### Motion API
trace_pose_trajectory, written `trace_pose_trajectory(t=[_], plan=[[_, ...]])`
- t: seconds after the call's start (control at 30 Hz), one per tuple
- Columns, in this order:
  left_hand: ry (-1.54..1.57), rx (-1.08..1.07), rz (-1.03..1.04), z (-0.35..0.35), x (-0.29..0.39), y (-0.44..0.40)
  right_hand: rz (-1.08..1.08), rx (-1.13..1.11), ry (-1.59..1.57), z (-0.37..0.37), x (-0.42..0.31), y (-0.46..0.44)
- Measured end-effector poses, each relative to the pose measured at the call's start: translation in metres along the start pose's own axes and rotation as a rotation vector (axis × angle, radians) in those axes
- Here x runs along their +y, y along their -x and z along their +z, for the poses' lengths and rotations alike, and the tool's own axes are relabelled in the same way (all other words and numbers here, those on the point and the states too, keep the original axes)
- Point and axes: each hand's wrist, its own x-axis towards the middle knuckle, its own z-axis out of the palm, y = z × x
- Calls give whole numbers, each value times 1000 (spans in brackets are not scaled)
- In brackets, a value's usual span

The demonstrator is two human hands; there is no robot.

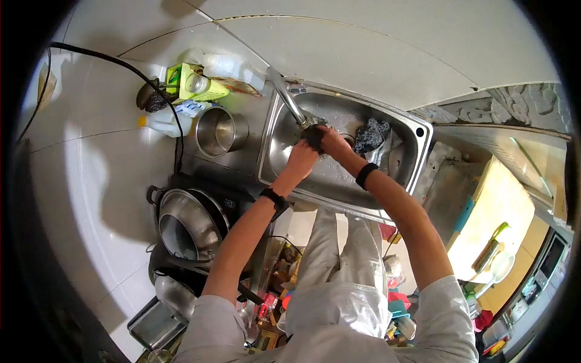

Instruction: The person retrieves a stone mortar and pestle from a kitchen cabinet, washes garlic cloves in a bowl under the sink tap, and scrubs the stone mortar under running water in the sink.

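Over the steel sink (339,199), my left hand (302,158) and my right hand (332,143) are close together under the faucet (286,97). Between them is a dark, rough clump (312,138) that looks like a scouring pad, with the fingers of both hands closed around it. Water splashes about the hands, and the fingertips are partly hidden. To the right of my right hand, a black mesh-like bundle (371,135) lies in the basin. Black bands circle both wrists.
Left of the sink stand a steel pot (220,131) and several bottles, including a yellow-capped one (161,125). A wok-like pan with a steel bowl (189,225) rests on the stove. On the right is a wooden board (490,221) with a cleaver-like tool on it.
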Motion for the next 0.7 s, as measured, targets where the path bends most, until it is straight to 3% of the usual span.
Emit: trace_pose_trajectory(t=[0.03,0.07,0.13,0.17,0.23,0.27,0.33,0.4,0.47,0.53,0.63,0.7], plan=[[0,2,-2,22,-5,-7,-21,-166,-20,-13,0,3],[142,219,-94,65,-13,-18,-23,-168,-17,-11,-2,4],[287,443,-187,64,-12,-24,41,6,-150,0,-4,4],[32,225,-95,64,-13,-25,42,4,-144,7,-3,5],[-216,-2,-5,74,-11,-24,154,57,-385,10,-4,10],[-165,239,-23,79,-11,-25,188,76,-467,12,-6,14],[-117,479,-38,82,-11,-26,6,285,-253,-11,6,28],[-132,-204,-85,83,-11,-28,42,345,-206,-27,2,38],[-114,-145,-66,88,-16,-26,71,405,-160,-31,-2,38],[-100,-89,-46,67,-16,-21,82,376,-345,-11,-9,30],[138,-22,-167,23,-1,-1,39,305,-266,9,-14,28],[409,243,-191,10,0,24,37,404,-362,4,-16,30]])
